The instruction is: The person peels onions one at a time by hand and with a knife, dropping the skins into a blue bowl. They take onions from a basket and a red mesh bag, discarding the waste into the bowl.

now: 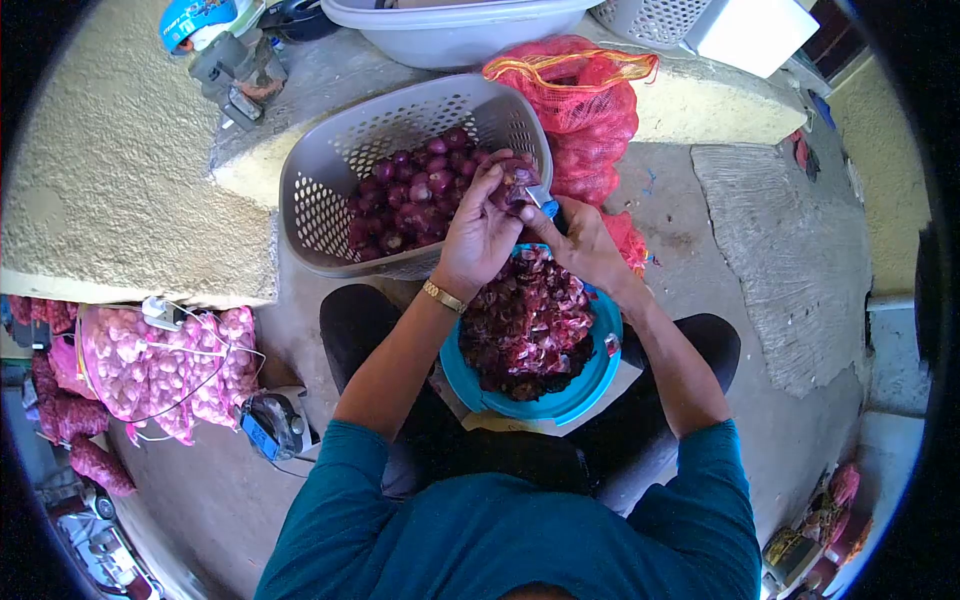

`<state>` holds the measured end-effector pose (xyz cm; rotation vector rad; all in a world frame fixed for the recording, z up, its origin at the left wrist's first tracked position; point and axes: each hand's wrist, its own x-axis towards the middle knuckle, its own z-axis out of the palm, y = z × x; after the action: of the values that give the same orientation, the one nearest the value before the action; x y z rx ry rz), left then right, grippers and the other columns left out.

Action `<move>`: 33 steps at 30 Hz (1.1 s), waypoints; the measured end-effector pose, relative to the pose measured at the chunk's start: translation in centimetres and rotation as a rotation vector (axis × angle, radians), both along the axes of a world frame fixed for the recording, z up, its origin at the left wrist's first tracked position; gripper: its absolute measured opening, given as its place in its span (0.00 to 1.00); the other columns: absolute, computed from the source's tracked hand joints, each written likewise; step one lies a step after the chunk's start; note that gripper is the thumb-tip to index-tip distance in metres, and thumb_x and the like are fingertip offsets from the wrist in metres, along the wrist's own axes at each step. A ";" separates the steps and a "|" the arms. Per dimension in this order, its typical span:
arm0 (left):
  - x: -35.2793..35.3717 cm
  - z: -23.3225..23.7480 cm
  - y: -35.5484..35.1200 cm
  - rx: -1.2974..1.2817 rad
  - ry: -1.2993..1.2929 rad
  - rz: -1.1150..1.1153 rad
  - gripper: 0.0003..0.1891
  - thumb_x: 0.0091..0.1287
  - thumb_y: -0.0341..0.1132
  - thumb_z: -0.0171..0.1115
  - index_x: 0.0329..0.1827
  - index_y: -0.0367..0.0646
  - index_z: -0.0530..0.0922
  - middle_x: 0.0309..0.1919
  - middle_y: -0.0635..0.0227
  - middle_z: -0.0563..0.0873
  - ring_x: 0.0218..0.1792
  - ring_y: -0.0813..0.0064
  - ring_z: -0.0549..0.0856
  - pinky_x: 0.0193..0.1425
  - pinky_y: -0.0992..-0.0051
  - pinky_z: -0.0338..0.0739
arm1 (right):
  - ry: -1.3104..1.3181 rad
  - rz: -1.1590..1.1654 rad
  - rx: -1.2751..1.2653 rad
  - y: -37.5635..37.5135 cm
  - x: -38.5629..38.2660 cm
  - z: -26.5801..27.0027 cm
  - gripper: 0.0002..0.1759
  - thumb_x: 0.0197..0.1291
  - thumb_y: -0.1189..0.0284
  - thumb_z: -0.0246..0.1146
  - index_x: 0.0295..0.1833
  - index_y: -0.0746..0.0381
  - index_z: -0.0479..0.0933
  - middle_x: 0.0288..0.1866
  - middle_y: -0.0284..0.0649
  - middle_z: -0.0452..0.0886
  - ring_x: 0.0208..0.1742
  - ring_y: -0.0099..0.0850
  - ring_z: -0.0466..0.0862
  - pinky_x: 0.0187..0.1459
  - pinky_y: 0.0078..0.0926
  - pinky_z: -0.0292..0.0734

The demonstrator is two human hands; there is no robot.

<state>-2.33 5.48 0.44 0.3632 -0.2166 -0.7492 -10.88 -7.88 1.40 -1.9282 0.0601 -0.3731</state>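
Note:
My left hand (480, 230), with a gold watch at the wrist, is closed around a purple onion (513, 184). In my right hand (588, 245) is a small knife (543, 203) with a blue handle, its blade against the onion's side. Both hands are above the near edge of a grey perforated basket (310, 215) that holds many purple onions (415, 195). Below them, between my knees, a turquoise tub (600, 375) is heaped with dark red onion skins (525, 325).
A red mesh sack (585, 140) stands right of the basket. Behind is a ledge with a large grey tub (450, 35). At left are a pink net sack of garlic (160, 360) and a device with a blue screen (262, 430). A flattened grey sack (775, 250) lies at right.

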 end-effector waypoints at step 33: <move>1.0 1.0 1.0 0.013 -0.009 0.029 0.20 0.74 0.33 0.54 0.66 0.36 0.67 0.67 0.50 0.72 0.72 0.55 0.67 0.78 0.51 0.58 | -0.037 0.475 -0.768 -2.4 -1.9 1.3 0.21 0.48 0.54 0.72 0.33 0.61 0.77 0.27 0.47 0.81 0.33 0.48 0.83 0.35 0.45 0.76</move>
<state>-1.34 6.43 1.47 0.3818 -0.2145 -0.7206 -12.80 -10.31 2.67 -2.5912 -0.6400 -0.1060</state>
